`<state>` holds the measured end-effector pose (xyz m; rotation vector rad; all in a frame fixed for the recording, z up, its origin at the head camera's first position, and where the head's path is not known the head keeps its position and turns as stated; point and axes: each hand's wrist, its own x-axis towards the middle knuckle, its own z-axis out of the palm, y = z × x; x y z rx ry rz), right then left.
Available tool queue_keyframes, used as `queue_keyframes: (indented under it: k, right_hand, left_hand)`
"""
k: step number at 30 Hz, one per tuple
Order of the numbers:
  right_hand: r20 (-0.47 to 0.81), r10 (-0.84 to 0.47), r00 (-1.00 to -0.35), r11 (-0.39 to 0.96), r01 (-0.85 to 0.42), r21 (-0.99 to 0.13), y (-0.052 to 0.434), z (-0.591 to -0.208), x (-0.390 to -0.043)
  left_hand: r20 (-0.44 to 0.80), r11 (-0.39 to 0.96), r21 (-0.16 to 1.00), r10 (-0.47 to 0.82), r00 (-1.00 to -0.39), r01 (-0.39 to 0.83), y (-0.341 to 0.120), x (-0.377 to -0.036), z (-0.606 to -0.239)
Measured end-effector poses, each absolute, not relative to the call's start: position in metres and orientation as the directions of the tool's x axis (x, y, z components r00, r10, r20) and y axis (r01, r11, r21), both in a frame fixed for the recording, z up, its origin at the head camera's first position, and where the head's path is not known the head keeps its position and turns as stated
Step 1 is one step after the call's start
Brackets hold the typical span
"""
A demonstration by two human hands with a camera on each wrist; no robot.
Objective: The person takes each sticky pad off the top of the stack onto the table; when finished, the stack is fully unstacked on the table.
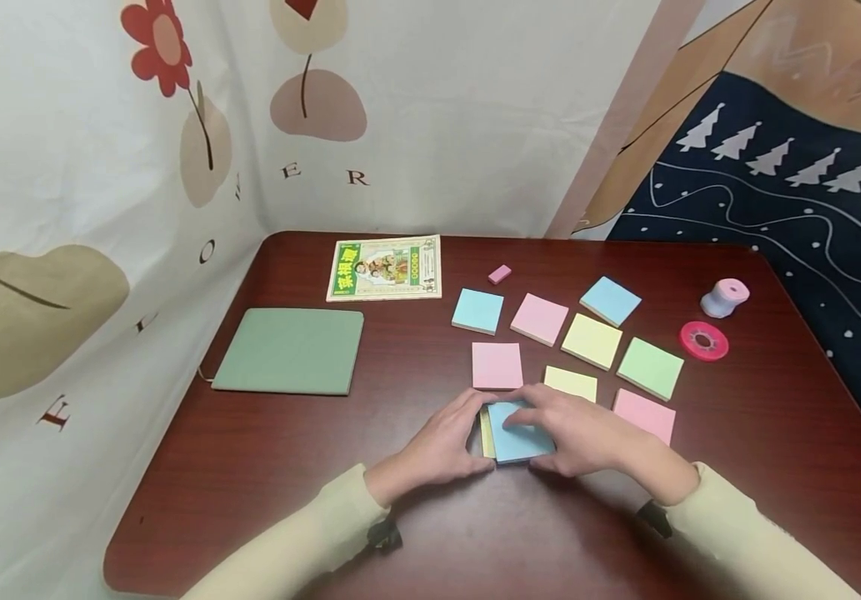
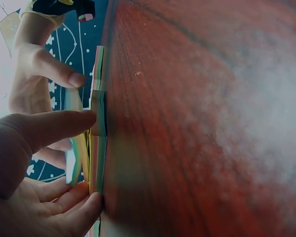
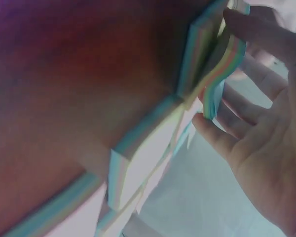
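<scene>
Near the front middle of the table, a blue-topped sticky note pad (image 1: pixel 523 444) lies over a yellow-topped sticky note pad (image 1: pixel 487 435), whose left strip shows in the head view. My right hand (image 1: pixel 576 427) holds the blue-topped pad, thumb at its near edge and fingers over its far side. In the right wrist view the held pad (image 3: pixel 228 66) bends, its coloured layers showing. My left hand (image 1: pixel 438 440) grips the yellow-topped pad from the left, thumb at the near corner and fingers at the far one. The left wrist view shows the left thumb (image 2: pixel 64 124) against the stacked edges.
Beyond my hands lie several sticky note pads, among them a pink one (image 1: pixel 497 365), a green one (image 1: pixel 650 367) and a blue one (image 1: pixel 610 300). A pink eraser (image 1: pixel 500 274), booklet (image 1: pixel 385 267), green folder-like pad (image 1: pixel 289 350), red ring (image 1: pixel 703 342) and pale roll (image 1: pixel 725 298) surround them.
</scene>
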<state>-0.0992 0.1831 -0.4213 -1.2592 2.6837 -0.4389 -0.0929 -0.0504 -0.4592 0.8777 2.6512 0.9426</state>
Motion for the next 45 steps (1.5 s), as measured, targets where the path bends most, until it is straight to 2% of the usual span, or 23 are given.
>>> queue_keyframes:
  k: [8, 14, 20, 26, 31, 37, 41, 45]
  right_hand:
    - [-0.041, -0.751, -0.659, 0.608, -0.666, -0.431, 0.197, -0.397, -0.108]
    - [0.053, -0.733, -0.678, 0.582, -0.667, -0.465, 0.209, -0.374, -0.126]
    - [0.149, -0.596, -0.789, 0.671, -0.592, -0.447, 0.221, -0.366, -0.172]
    - [0.220, -0.418, -0.881, 0.764, -0.472, -0.439, 0.225, -0.385, -0.229]
    - [0.171, -0.289, -0.942, 0.811, -0.336, -0.479, 0.226, -0.410, -0.265]
    - [0.033, -0.164, -0.986, 0.845, -0.158, -0.512, 0.229, -0.436, -0.286]
    - [-0.045, -0.139, -0.989, 0.848, -0.095, -0.521, 0.228, -0.444, -0.291]
    - [-0.086, -0.165, -0.983, 0.857, -0.100, -0.505, 0.225, -0.444, -0.294]
  left_hand:
    - [0.037, 0.635, 0.599, 0.586, -0.809, 0.488, -0.051, -0.095, -0.460]
    - [0.053, 0.628, 0.604, 0.583, -0.811, 0.491, -0.053, -0.096, -0.460]
    - [0.055, 0.636, 0.597, 0.576, -0.816, 0.489, -0.053, -0.095, -0.462]
    - [0.051, 0.643, 0.588, 0.577, -0.815, 0.491, -0.053, -0.094, -0.463]
    - [0.062, 0.636, 0.587, 0.582, -0.811, 0.502, -0.051, -0.093, -0.464]
    - [0.055, 0.629, 0.594, 0.590, -0.806, 0.501, -0.047, -0.091, -0.462]
    - [0.043, 0.638, 0.592, 0.585, -0.810, 0.492, -0.047, -0.090, -0.461]
    - [0.033, 0.647, 0.590, 0.578, -0.815, 0.483, -0.048, -0.090, -0.459]
